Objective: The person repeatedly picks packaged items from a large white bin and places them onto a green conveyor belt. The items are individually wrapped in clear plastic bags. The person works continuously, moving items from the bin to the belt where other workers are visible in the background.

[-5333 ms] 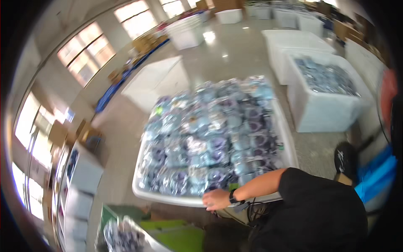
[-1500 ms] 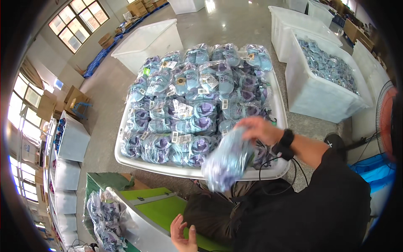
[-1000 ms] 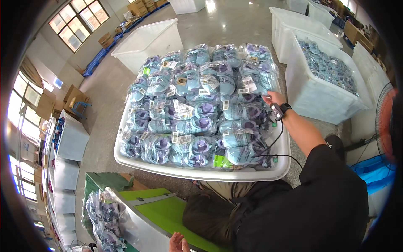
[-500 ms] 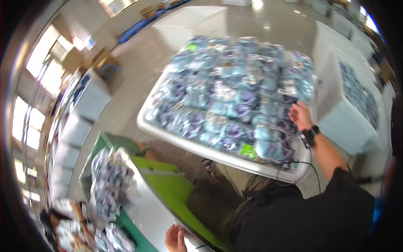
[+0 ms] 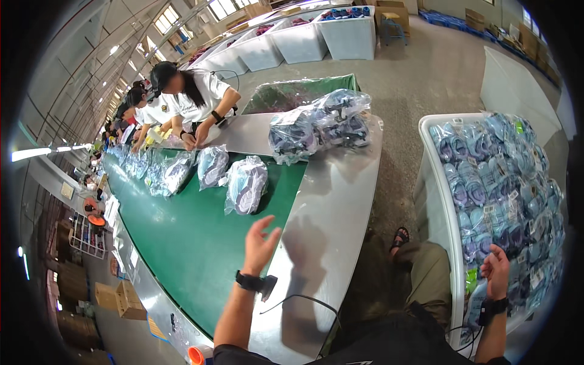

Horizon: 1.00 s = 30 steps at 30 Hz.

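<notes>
bagged slippers on green belt, left hand spread (empty), right hand gripping packs in white bin

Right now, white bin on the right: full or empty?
Full. The white bin is heaped above its rim with clear bagged blue and purple items; the right hand rests on the pile.

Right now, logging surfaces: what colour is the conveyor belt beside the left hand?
Green belt, clearest in the head view.

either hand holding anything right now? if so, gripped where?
Left hand holds nothing: open, fingers spread, raised over the green belt. Right hand rests on the bagged items in the white bin; a closed grip cannot be told.
</notes>
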Available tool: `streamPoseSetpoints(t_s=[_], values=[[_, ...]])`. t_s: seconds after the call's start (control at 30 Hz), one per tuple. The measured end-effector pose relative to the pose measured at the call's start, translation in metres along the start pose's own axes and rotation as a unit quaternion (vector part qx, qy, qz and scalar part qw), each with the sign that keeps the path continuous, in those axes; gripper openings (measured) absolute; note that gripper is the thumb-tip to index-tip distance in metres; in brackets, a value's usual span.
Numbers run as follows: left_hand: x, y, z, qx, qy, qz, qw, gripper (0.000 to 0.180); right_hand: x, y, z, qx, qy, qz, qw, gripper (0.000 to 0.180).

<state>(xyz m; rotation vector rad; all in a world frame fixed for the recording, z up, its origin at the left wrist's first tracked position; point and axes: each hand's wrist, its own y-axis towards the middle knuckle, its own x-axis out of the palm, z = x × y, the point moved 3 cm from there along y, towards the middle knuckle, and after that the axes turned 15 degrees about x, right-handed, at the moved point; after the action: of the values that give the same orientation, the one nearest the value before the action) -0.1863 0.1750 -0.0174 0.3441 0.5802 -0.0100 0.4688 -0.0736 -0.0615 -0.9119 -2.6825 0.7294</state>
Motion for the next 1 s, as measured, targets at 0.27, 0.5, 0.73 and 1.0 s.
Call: streamPoseSetpoints(t_s=[0.27,0.5,0.73,1.0], values=[[-0.092,0.113,-0.147,-0.034,0.205,0.139,0.968,0.061,0.034,-0.007,-0.005,-0.009,-0.065,-0.004,0.998,0.034],[-0.08,0.15,-0.249,-0.256,0.003,0.152,0.955,0.084,0.033,-0.016,0.01,0.016,-0.073,-0.013,0.997,0.026],[-0.049,0.096,-0.174,-0.213,-0.111,0.108,0.965,0.038,0.051,-0.023,0.024,0.038,-0.094,-0.036,0.994,0.019],[-0.024,-0.028,-0.021,0.119,-0.03,0.101,0.987,0.05,0.084,-0.036,0.013,0.0,-0.151,-0.114,0.982,0.024]])
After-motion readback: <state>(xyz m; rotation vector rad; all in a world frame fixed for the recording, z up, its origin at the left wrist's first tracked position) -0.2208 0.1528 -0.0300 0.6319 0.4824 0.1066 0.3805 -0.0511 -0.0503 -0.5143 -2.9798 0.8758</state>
